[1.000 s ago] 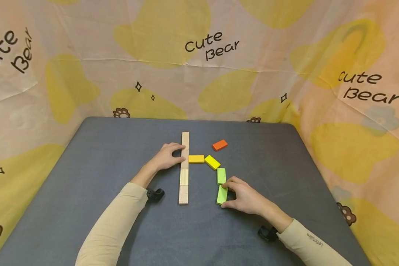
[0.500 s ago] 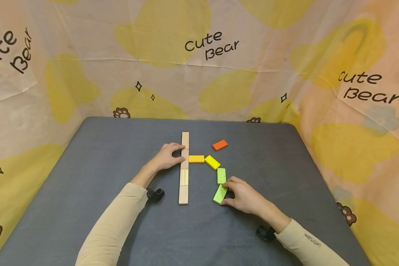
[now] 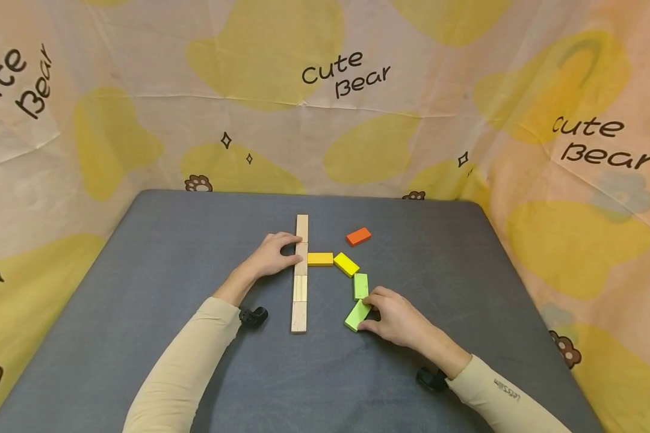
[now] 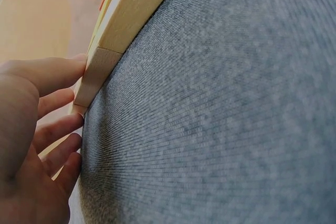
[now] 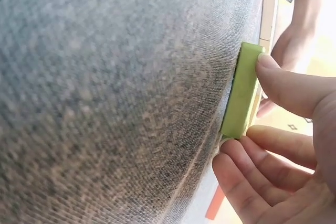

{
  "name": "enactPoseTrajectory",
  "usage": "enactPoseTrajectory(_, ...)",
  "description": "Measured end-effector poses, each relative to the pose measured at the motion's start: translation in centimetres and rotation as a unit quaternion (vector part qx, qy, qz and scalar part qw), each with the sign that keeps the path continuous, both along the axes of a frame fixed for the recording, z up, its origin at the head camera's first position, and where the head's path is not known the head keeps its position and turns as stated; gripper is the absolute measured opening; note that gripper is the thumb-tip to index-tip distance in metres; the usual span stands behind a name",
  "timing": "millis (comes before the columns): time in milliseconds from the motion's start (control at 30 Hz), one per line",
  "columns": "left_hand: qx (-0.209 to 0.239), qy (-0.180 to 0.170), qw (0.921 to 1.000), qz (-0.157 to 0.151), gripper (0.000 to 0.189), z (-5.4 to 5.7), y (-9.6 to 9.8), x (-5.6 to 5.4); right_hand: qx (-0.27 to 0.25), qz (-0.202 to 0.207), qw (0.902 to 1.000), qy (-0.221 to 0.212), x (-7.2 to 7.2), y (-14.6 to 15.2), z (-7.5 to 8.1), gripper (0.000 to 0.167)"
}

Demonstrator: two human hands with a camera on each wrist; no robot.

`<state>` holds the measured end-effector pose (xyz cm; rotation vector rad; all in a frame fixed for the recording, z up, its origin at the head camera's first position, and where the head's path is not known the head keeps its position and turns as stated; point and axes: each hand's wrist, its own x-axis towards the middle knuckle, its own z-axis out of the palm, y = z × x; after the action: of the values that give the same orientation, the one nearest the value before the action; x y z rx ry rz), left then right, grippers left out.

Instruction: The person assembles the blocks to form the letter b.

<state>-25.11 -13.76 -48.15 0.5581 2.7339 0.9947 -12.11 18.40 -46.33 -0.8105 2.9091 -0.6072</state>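
In the head view a column of several plain wooden blocks lies end to end. My left hand reaches it from the left, with thumb and index fingertip touching the upper part of the column. In the left wrist view the fingers are spread and only lightly bent. My right hand holds the nearer light-green block between thumb and fingertips along its right side. That block lies tilted, its far end against another light-green block. In the right wrist view the thumb touches the green block's upper end.
An amber-yellow block extends right from the wooden column. Beside it a bright yellow block lies at a slant, leading to the green ones. An orange block lies apart, farther back on the grey table. Printed cloth hangs around the table.
My right hand has turned the nearer light-green block so its near end swung left, from nearly in line with the other green block to a slant. The left hand has stayed put.
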Motion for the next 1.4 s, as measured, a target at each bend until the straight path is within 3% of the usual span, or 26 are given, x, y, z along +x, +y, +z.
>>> enactPoseTrajectory(433,-0.004,0.003,1.0,-0.001,0.057,-0.2,0.0,-0.1,-0.014,0.012,0.9998,0.008,-0.6,0.2,0.3,0.039)
enactPoseTrajectory(667,-0.003,0.004,1.0,-0.002,0.058,-0.3,0.0,-0.1,-0.051,0.025,0.9981,0.026,-1.7,0.5,1.1,0.03)
enactPoseTrajectory(900,-0.003,0.014,0.9999,-0.004,0.056,-0.1,0.0,0.1,-0.066,0.009,0.9972,0.034,-2.8,0.4,2.0,0.03)
enactPoseTrajectory(1400,0.0,0.007,1.0,-0.001,0.056,0.0,0.0,0.2,-0.074,-0.001,0.9958,0.055,-5.4,0.0,4.3,0.022)
